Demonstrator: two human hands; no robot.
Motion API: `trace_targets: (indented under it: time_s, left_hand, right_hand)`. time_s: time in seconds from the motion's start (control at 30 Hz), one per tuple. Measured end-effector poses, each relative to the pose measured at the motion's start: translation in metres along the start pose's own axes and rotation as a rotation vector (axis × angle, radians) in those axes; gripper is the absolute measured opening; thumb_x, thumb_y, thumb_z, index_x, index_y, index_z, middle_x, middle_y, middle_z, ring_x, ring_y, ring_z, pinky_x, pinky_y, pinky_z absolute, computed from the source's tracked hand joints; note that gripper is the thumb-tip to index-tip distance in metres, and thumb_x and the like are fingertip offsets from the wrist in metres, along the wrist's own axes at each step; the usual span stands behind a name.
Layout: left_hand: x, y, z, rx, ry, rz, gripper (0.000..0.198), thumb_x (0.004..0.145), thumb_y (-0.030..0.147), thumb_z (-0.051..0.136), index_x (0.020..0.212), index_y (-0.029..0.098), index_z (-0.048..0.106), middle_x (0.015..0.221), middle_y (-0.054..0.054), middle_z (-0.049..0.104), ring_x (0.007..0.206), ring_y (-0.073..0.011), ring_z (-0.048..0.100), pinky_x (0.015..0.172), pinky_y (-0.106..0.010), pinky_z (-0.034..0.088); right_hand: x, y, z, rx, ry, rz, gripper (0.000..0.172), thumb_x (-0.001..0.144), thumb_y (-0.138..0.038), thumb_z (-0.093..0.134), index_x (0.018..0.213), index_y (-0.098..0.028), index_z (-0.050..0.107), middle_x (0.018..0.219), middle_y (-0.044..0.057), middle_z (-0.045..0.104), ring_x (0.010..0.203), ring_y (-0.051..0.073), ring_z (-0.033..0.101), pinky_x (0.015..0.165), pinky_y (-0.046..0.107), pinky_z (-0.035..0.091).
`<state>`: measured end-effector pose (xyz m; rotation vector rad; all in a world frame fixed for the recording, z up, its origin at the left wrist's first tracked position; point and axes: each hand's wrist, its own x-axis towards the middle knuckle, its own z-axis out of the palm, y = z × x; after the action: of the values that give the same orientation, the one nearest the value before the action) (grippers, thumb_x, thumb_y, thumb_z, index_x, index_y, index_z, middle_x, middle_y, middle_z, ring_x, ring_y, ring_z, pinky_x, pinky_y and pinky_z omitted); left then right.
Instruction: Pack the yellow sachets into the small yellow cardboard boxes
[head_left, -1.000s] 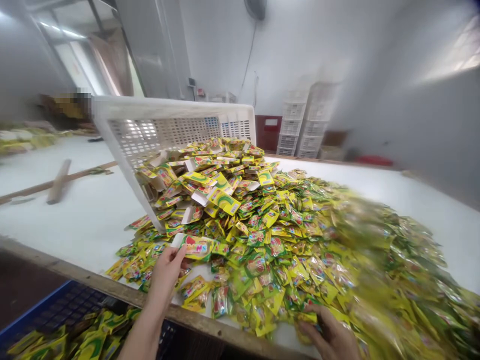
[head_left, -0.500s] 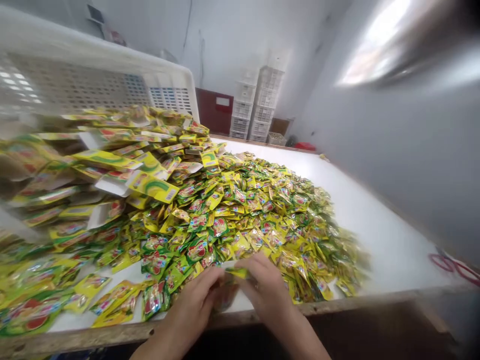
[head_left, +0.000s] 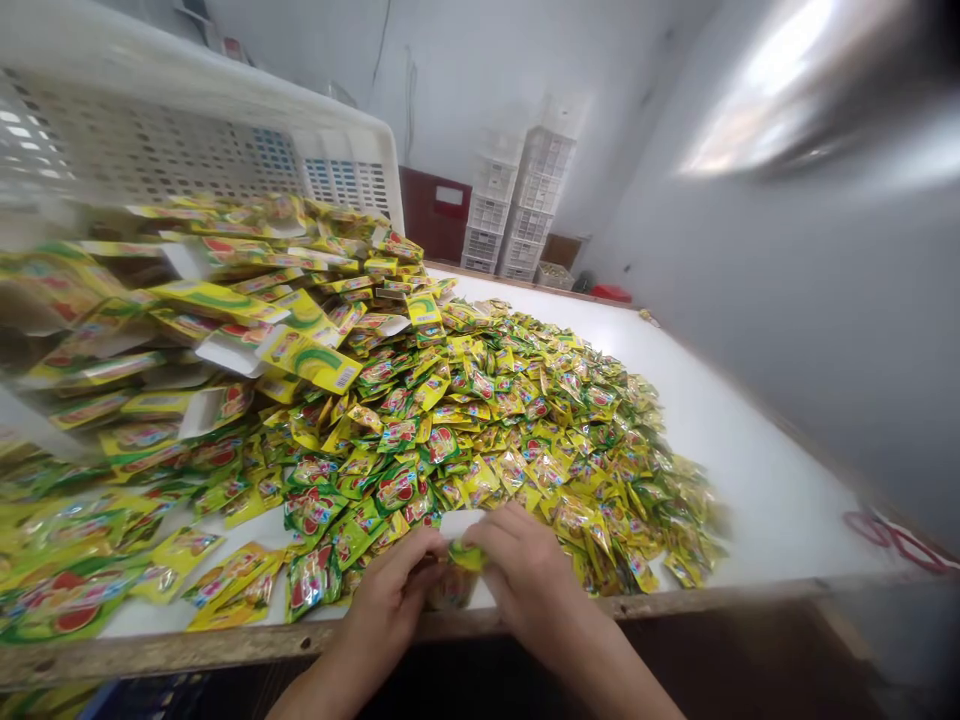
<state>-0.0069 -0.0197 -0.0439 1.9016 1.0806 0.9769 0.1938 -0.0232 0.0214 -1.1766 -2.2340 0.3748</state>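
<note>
My left hand point(head_left: 394, 590) and my right hand point(head_left: 525, 580) meet at the table's near edge, both with fingers closed on one small yellow carton point(head_left: 461, 540) whose white flap shows between them. Right behind my hands lies a big heap of yellow-green sachets point(head_left: 510, 430) with red fruit prints. To the left, flat yellow cartons point(head_left: 300, 350) spill out of a tipped white plastic crate point(head_left: 187, 150).
The white table point(head_left: 757, 470) has a wooden front rim point(head_left: 675, 600). Stacked white crates point(head_left: 517, 215) and a dark red door stand at the back wall. Red rubber bands point(head_left: 892, 535) lie at the table's right corner. A grey wall runs along the right.
A second ago my left hand held a carton by the crate and my right hand was in the sachets. Both hands have come together on the carton, and my view swung right.
</note>
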Motion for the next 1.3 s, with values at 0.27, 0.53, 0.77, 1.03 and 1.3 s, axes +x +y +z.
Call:
trace_targets:
  time_s: [0.27,0.53,0.77,1.03,1.3]
  left_hand:
    - [-0.001,0.005,0.027,-0.428,0.035,-0.205,0.047,0.081,0.031,0.070,0.126,0.027,0.054,0.119,-0.005,0.068,0.107,-0.0244,0.064,0.090,-0.031,0.051]
    - [0.004,0.005,0.022,-0.470,-0.012,-0.225,0.031,0.080,0.032,0.072,0.110,0.025,0.067,0.105,-0.001,0.072,0.103,-0.0231,0.063,0.091,-0.029,0.048]
    - [-0.002,0.006,0.010,-0.480,-0.067,-0.306,0.036,0.093,0.042,0.052,0.124,0.029,0.065,0.133,-0.002,0.063,0.128,-0.0240,0.052,0.113,-0.037,0.034]
    - [0.009,0.027,0.002,-0.622,-0.038,-0.454,0.029,0.082,0.032,0.067,0.109,0.023,0.074,0.117,-0.006,0.073,0.109,-0.0258,0.067,0.099,-0.037,0.051]
    - [0.006,0.003,0.010,-0.290,0.185,-0.321,0.027,0.082,0.041,0.068,0.105,0.028,0.076,0.112,-0.003,0.076,0.108,-0.0241,0.068,0.102,-0.038,0.050]
  right_hand:
    - [0.011,-0.022,-0.020,0.096,-0.199,0.161,0.028,0.080,-0.008,0.062,0.104,-0.022,0.060,0.089,0.001,0.066,0.080,0.017,0.060,0.071,0.023,0.044]
    - [0.004,-0.002,0.003,0.009,-0.093,-0.061,0.009,0.083,-0.025,0.071,0.075,-0.021,0.069,0.113,0.006,0.062,0.114,0.027,0.047,0.093,0.038,0.043]
    - [-0.020,0.009,0.015,0.565,0.177,0.375,0.016,0.092,-0.030,0.059,0.103,-0.025,0.070,0.101,0.006,0.065,0.092,0.019,0.060,0.076,0.030,0.050]
    - [-0.016,0.010,0.041,1.253,0.052,0.779,0.015,0.069,-0.026,0.078,0.078,-0.016,0.071,0.058,-0.006,0.052,0.040,0.002,0.031,0.036,0.016,0.019]
    - [-0.013,0.022,0.044,1.152,0.174,0.596,0.026,0.077,-0.040,0.075,0.093,-0.020,0.078,0.076,0.002,0.063,0.045,0.006,0.048,0.042,0.020,0.040]
